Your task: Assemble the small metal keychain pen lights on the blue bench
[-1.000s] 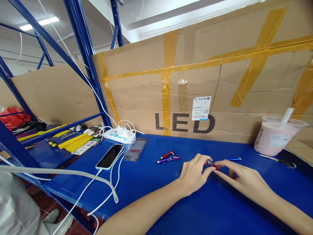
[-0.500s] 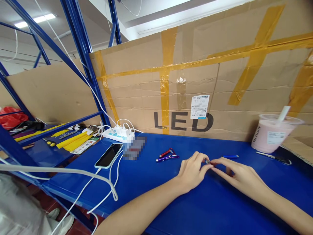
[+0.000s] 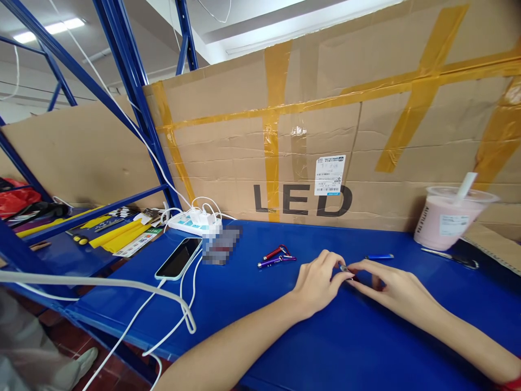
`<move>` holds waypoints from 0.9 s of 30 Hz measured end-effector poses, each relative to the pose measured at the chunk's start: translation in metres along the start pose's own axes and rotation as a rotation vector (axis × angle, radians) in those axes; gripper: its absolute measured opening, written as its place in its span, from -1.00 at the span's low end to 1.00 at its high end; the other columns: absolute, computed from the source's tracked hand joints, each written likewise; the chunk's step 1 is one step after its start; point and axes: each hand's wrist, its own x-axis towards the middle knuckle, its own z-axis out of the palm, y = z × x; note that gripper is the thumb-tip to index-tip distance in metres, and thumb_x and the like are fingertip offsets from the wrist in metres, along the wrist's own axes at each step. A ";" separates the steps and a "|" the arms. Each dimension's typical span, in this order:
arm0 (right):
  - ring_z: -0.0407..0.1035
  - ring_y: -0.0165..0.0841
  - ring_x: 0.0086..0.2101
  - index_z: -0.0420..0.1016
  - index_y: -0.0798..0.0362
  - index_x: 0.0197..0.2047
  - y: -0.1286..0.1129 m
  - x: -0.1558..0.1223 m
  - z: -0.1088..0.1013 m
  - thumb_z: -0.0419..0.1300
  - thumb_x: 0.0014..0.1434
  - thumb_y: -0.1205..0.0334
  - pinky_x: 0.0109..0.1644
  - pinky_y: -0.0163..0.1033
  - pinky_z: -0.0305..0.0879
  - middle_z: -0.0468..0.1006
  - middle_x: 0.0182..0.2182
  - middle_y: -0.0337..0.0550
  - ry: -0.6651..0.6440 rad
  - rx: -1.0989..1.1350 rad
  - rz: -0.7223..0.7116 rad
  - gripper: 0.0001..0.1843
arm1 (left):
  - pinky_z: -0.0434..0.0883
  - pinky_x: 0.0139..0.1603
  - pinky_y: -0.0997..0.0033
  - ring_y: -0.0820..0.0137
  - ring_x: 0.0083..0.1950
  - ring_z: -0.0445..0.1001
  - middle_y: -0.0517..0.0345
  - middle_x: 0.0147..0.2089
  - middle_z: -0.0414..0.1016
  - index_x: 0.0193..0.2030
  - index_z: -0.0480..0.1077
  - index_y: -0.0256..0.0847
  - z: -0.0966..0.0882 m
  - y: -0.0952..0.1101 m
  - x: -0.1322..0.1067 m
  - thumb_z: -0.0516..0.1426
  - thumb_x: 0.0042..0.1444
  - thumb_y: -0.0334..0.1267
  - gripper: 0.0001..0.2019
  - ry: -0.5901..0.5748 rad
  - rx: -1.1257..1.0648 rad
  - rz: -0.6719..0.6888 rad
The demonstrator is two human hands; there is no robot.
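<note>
Two hands, left hand (image 3: 317, 285) and right hand (image 3: 391, 291), pinch one small metal-tipped piece (image 3: 345, 268) low over the blue shelf (image 3: 252, 309); red mini torch (image 3: 274, 252), purple mini torch (image 3: 270, 263) and blue mini torch (image 3: 379, 256) lie untouched nearby

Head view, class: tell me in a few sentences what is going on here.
A person works at a blue bench. The left hand and right hand pinch a small piece between their fingertips. A red stick, purple stick and blue stick lie beyond them. A phone lies left, and a cup stands right.
</note>
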 end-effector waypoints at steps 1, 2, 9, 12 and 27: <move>0.23 -0.54 -0.64 0.46 -0.08 -0.18 0.001 0.000 0.001 0.05 0.14 -0.09 -0.58 -0.46 0.19 0.41 -0.55 -0.29 -0.004 -0.002 0.006 -0.66 | 0.31 -0.21 0.50 0.47 -0.15 0.40 0.30 -0.14 0.34 -0.15 0.25 -0.14 0.000 0.000 0.000 0.01 0.22 -0.10 -0.81 -0.001 0.002 0.003; 0.23 -0.53 -0.64 0.46 -0.08 -0.18 0.001 0.000 0.001 0.05 0.14 -0.09 -0.58 -0.46 0.19 0.40 -0.56 -0.29 -0.009 -0.004 0.010 -0.66 | 0.31 -0.21 0.49 0.47 -0.15 0.40 0.30 -0.14 0.34 -0.15 0.24 -0.14 0.000 -0.001 0.000 0.01 0.22 -0.10 -0.81 -0.001 0.004 0.008; 0.21 -0.52 -0.66 0.46 -0.06 -0.18 0.001 0.000 0.002 0.05 0.14 -0.05 -0.59 -0.44 0.17 0.37 -0.60 -0.28 -0.024 0.004 0.018 -0.68 | 0.31 -0.21 0.49 0.47 -0.14 0.40 0.30 -0.14 0.34 -0.15 0.24 -0.14 0.002 -0.004 0.001 0.00 0.22 -0.09 -0.81 0.014 0.020 0.036; 0.22 -0.52 -0.65 0.45 -0.07 -0.17 0.001 0.000 0.001 0.04 0.15 -0.05 -0.58 -0.44 0.18 0.38 -0.58 -0.28 -0.033 0.006 0.019 -0.68 | 0.32 -0.20 0.49 0.47 -0.14 0.40 0.30 -0.13 0.34 -0.14 0.24 -0.14 0.002 -0.004 0.001 0.00 0.22 -0.09 -0.80 0.009 0.022 0.031; 0.28 -0.52 -0.60 0.43 -0.05 -0.19 -0.008 0.002 -0.005 0.02 0.15 0.02 -0.54 -0.41 0.17 0.48 -0.40 -0.26 -0.093 0.027 0.035 -0.72 | 0.31 -0.18 0.50 0.48 -0.13 0.39 0.27 -0.13 0.34 -0.16 0.25 -0.16 -0.002 0.002 0.001 0.01 0.22 -0.11 -0.82 -0.024 0.018 0.009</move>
